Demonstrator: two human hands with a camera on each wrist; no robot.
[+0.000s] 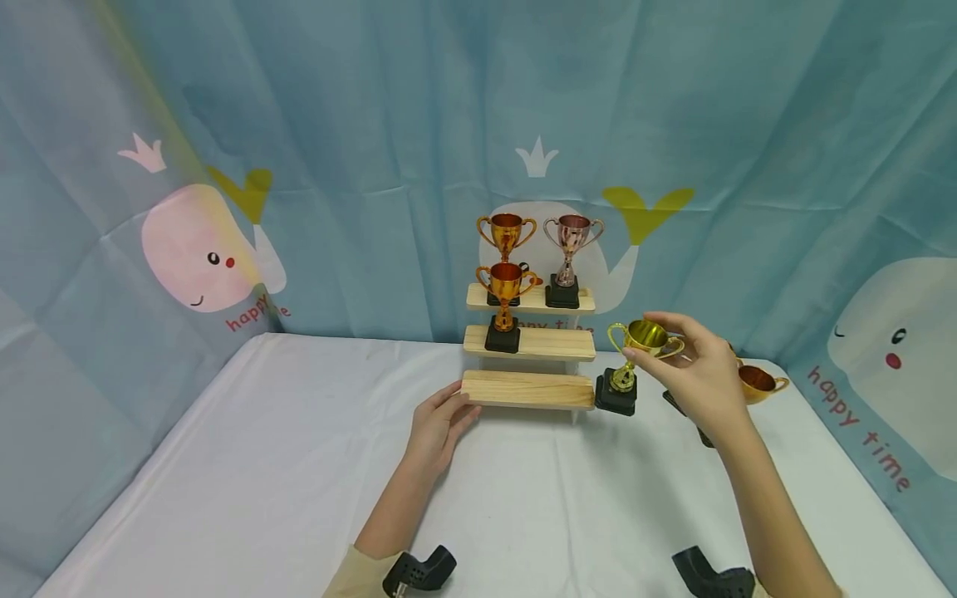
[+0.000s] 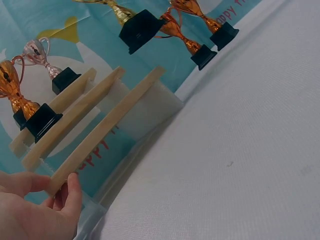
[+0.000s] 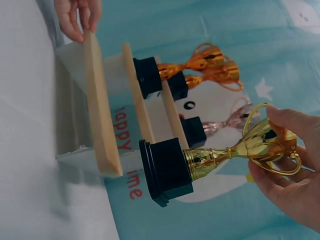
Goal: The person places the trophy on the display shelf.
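Observation:
My right hand (image 1: 699, 374) pinches a gold trophy cup (image 1: 624, 378) by its bowl, just right of the lower steps of a three-tier wooden display stand (image 1: 527, 389). The trophy's black base (image 3: 167, 170) hangs near the right end of the bottom board. With thumb and fingers, my left hand (image 2: 42, 202) grips the left end of that bottom board (image 2: 107, 127). A copper-coloured trophy (image 1: 504, 291) stands at the left of the middle board. Another copper trophy (image 1: 506, 231) and a pinkish-silver trophy (image 1: 570, 249) are on the top board.
Two more copper-coloured trophies stand on the table to the right; one trophy (image 1: 758, 382) is partly behind my right hand. A white cloth (image 1: 299, 465) covers the table. Blue curtains (image 1: 359, 166) with whale prints hang close behind and along the sides.

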